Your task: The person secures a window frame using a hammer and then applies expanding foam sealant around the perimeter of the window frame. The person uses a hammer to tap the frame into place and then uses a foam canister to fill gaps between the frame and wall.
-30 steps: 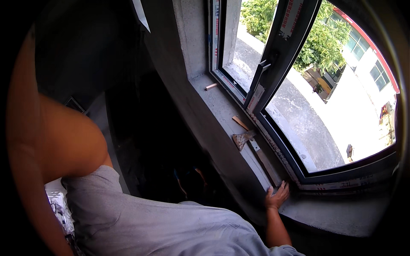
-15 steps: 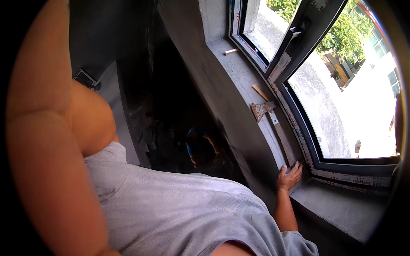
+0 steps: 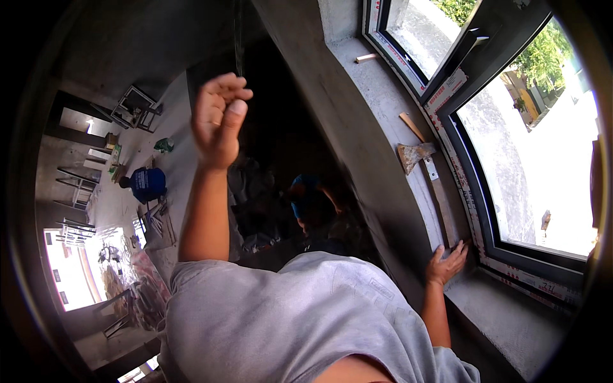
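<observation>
My left hand [image 3: 220,121] is raised in front of the dark stairwell-like gap, fingers loosely bent and thumb apart, with nothing visible in it. On the concrete window sill [image 3: 389,102] rests my right hand [image 3: 447,265], fingers spread. Its fingertips are at the lower end of a long brown bar [image 3: 442,204] with a light metal piece at its top. A rusty axe head [image 3: 414,157] lies against that top end. A short wooden stick [image 3: 412,127] points up and away from the axe head; whether it joins the axe, I cannot tell.
Beside the sill stands a dark-framed window [image 3: 469,159] with an opened sash. A small wood piece [image 3: 366,58] lies farther up the sill. Below are a person in blue [image 3: 310,195] in the dark and another in a dark blue shirt [image 3: 148,183], among metal frames [image 3: 135,105].
My left arm, which was close and filling the left side, has swung inward and the hand now shows. The view has shifted, revealing the room at left. My right hand stays on the sill.
</observation>
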A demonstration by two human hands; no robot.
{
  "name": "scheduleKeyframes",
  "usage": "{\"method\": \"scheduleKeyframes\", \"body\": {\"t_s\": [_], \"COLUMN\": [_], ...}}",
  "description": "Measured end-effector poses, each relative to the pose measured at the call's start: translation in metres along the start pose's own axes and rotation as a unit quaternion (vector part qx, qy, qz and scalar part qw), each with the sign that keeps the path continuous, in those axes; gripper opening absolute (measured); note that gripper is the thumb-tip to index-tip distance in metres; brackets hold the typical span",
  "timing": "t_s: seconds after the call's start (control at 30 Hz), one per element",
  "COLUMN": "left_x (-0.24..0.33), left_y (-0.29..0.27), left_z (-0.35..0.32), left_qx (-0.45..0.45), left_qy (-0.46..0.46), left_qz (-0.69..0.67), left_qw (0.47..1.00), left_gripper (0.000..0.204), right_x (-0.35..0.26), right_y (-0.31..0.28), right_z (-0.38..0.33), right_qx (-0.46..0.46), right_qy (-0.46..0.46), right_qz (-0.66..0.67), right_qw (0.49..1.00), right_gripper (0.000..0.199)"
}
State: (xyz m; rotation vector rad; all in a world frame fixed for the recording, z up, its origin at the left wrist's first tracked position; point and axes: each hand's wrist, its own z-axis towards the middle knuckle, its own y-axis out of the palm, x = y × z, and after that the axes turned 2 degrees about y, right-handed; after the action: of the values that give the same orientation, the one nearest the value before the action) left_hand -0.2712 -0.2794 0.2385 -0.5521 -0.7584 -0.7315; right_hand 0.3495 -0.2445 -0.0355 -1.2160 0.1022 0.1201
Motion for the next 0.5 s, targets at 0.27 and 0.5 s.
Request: {"method": "scheduleKeyframes", "body": {"t_s": [0.27,0.5], "left_x": [-0.215,-0.254], "left_y": [0.041,0.066], "left_z": [-0.336,-0.483], "left_qx": [-0.142,-0.421], "left_qy": [-0.456,-0.559], "left_qz": [0.171,0.231], "left_qw": [0.862,0.676], "left_gripper": [0.035,0.047], "right_x": [-0.008,-0.003], "right_y": [-0.014,-0.01], "right_z": [0.004,0.002], "right_qx": [-0.052,-0.04], "right_qy": [0.017,-0.001], "right_qz": [-0.03,-0.012], "right_qw": [0.998,0.999], "right_gripper": [0.069,0.07]}}
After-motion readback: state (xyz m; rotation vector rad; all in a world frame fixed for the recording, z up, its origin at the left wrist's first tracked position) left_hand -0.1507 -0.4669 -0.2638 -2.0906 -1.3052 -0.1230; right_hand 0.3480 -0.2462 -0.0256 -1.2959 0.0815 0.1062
